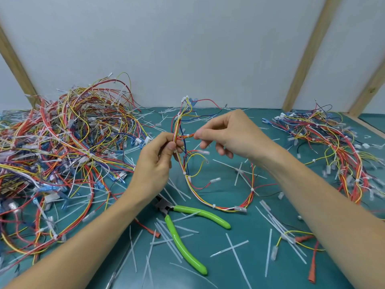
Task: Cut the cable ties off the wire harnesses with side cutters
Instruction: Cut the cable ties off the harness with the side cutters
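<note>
A wire harness point(188, 182) of red, yellow, white and blue wires hangs above the teal table between both hands. My left hand point(155, 163) grips its bundle near the middle. My right hand point(227, 132) pinches a short red-and-yellow branch between thumb and forefinger, just right of a white cable tie point(187, 135) wrapped round that branch. More white ties sit along the harness loop. The side cutters point(183, 228) with green handles lie on the table below my hands, jaws toward my left wrist, held by no hand.
A big tangled heap of harnesses point(62, 155) fills the left of the teal table point(208, 274). A smaller heap point(335, 147) lies at the right. Several cut white tie strips point(237, 248) are scattered over the table. Wooden posts and a white wall stand behind.
</note>
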A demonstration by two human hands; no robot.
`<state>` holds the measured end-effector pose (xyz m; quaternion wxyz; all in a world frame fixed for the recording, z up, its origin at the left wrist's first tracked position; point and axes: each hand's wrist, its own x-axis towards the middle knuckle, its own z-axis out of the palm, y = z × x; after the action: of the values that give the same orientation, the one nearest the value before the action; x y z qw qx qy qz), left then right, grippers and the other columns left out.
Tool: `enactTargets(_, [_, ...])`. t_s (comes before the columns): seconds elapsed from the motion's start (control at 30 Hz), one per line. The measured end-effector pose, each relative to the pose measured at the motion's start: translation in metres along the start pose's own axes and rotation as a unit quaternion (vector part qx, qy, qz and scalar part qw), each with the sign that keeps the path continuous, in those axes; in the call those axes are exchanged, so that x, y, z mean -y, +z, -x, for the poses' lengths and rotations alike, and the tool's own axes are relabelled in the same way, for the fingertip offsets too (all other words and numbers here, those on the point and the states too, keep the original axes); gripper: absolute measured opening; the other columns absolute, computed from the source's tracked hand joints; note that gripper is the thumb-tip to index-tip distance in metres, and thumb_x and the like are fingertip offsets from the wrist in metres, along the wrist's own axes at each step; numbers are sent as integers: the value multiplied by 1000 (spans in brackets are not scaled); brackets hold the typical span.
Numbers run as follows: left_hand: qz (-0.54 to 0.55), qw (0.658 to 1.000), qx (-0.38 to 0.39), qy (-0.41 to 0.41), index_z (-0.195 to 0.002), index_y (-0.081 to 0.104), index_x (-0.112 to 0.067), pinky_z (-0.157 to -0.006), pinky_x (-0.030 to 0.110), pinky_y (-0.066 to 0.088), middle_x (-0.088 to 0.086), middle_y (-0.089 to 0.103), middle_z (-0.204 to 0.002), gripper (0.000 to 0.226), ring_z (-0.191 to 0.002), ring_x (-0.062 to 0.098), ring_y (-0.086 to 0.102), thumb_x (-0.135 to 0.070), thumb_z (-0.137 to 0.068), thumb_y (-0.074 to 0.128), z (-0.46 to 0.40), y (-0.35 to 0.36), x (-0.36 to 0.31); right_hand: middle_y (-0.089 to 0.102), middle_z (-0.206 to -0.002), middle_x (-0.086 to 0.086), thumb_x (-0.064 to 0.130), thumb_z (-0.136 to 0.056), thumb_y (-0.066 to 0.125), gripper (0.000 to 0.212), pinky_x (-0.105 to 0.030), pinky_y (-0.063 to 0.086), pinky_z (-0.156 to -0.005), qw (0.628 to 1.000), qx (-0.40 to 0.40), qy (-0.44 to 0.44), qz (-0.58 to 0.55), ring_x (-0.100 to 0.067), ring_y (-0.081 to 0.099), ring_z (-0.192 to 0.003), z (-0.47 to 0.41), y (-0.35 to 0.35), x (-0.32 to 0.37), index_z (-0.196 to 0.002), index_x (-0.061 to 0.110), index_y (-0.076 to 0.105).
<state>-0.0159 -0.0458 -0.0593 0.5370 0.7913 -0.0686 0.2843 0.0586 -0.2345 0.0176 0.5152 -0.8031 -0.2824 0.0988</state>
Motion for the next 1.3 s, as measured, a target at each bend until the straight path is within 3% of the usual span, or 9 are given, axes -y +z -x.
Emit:
enactTargets(0.2, [-18,1000,4,8,-100,63,-19,-59,50,48,-4,65,-90,23,-77,41,54,-11,-107,43,2,2,-2,75,-68,1,17,-91,71,8,-22,37,-39,991,-130,23,-27,-11,41,-36,-8,1,-7,-99,18,71])
enactTargets(0.37, [-83,995,16,60,-102,66,-12,-67,13,40,-20,61,-83,21,-70,2,55,-1,-103,48,5,2,-6,73,-72,8,20,-90,76,24,-19,39,-38,994,-105,19,8,-6,53,-40,-6,12,-11,-114,18,71])
enactTargets(0.5, [-73,996,-21,54,-104,67,-11,-65,13,38,-9,60,-84,19,-67,2,53,-4,-103,49,5,2,-9,73,-81,11,22,-87,75,27,-21,43,-46,976,-219,-15,-16,-11,61,-44,-4,18,-6,-103,27,53])
enactTargets(0.7, [-144,977,-55,146,-112,65,-14,-72,24,45,-5,58,-87,19,-77,14,59,-14,-103,49,6,-1,-11,77,-77,6,50,-87,74,29,-50,59,-81,990,-125,-37,48,-15,73,-77,8,37,5,-80,22,74])
enactTargets(0.8, [-172,969,-49,171,-112,68,-12,-70,16,40,-14,55,-86,18,-76,1,55,-14,-101,53,3,-4,-9,76,-74,11,54,-88,72,31,-45,58,-82,987,-116,-33,102,-8,70,-73,11,36,8,-79,25,78])
enactTargets(0.97, [-222,954,-52,194,-110,71,-11,-62,16,35,-10,53,-78,16,-68,6,49,-16,-98,62,2,-4,-8,75,-81,22,57,-87,69,24,-39,54,-92,972,-140,-36,184,-1,69,-91,15,37,10,-87,36,80])
enactTargets(1.07, [-186,965,-47,182,-115,69,-15,-64,18,44,-15,59,-83,19,-74,1,58,-18,-98,62,4,-1,-12,77,-82,12,37,-89,75,11,-40,57,-88,987,-135,-22,86,-3,72,-85,11,39,10,-87,27,80])
enactTargets(1.2, [13,999,-35,36,-115,47,-27,-71,25,53,-6,71,-90,32,-80,16,71,-26,-91,68,10,13,-20,78,-82,-6,13,-89,74,3,-28,55,-71,989,-140,20,-54,-9,71,-70,7,36,9,-87,14,74])
enactTargets(1.3, [24,999,-1,-25,-113,46,-24,-67,28,51,-6,65,-98,39,-85,12,66,-23,-89,76,12,20,-21,76,-82,-5,4,-96,64,10,-21,53,-63,974,-159,-9,-164,-8,70,-63,6,28,15,-91,12,63])
